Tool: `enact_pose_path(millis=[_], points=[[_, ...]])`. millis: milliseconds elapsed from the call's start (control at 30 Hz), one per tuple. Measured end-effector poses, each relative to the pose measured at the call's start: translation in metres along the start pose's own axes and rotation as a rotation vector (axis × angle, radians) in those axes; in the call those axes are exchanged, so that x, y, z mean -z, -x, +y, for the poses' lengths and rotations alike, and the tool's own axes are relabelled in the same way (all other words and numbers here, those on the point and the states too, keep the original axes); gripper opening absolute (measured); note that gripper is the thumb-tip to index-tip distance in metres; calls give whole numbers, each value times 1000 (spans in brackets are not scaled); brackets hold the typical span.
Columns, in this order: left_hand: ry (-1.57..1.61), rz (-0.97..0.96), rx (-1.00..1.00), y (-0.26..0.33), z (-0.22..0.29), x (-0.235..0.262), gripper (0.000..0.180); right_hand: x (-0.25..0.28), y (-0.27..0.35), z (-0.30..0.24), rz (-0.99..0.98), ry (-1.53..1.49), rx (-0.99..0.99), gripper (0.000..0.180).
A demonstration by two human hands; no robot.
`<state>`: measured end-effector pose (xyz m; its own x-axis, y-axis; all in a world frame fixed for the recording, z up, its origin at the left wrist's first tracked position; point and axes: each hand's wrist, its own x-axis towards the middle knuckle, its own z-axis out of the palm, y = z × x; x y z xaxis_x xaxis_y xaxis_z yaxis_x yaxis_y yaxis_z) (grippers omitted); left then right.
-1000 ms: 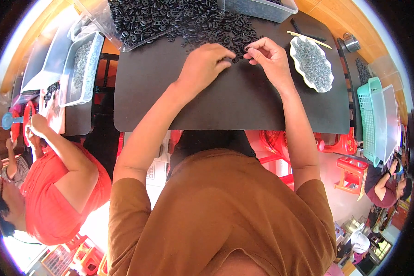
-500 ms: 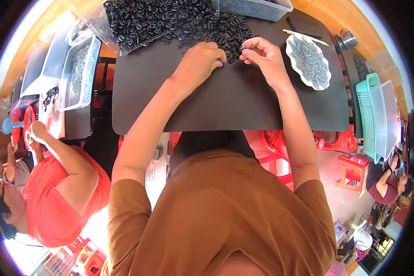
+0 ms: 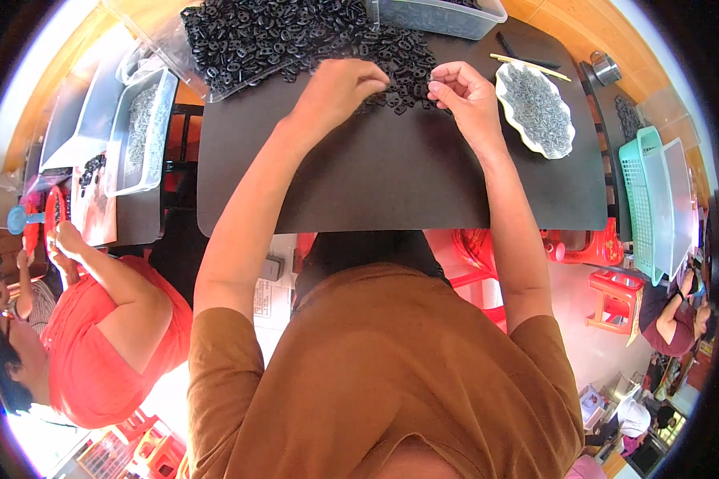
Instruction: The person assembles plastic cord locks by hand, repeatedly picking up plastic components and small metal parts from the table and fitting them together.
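Note:
Small black plastic pieces with holes lie in a big heap point(image 3: 272, 40) at the far side of the dark table, and loose ones spread toward my hands. My left hand point(image 3: 335, 92) is at the near edge of these loose pieces, its thumb and forefinger curled toward each other. Whatever is between its fingertips is too small to make out. Just right of the loose pieces, my right hand point(image 3: 470, 97) is closed in a pinch, with a dark bit, seemingly one of the black pieces, at its fingertips. A scalloped white dish point(image 3: 505, 108) of tiny grey, see-through parts stands beside it.
Behind the heap stands a clear plastic bin point(image 3: 439, 19). Yellowish sticks point(image 3: 531, 67) lie beyond the dish. To the right is a green basket point(image 3: 637, 203). On the left, another clear bin point(image 3: 161, 120) stands near a co-worker in red point(image 3: 112, 343).
My left hand has moved away from me and slightly left, over the loose pieces. My right hand has shifted a little to the right, away from them.

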<state>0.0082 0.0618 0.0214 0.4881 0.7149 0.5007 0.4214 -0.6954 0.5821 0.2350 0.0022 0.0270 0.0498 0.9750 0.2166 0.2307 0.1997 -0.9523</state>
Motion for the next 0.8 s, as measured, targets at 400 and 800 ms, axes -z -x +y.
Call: enact_pose_path(millis=[400,800], points=[[-364,-141,-20,-33,-2,-32,20,-3,-1,6,-22,173,42,12],[1064,-86,525,-4,12,-25,19,-8,1,-3,-105,-189,-14,20]])
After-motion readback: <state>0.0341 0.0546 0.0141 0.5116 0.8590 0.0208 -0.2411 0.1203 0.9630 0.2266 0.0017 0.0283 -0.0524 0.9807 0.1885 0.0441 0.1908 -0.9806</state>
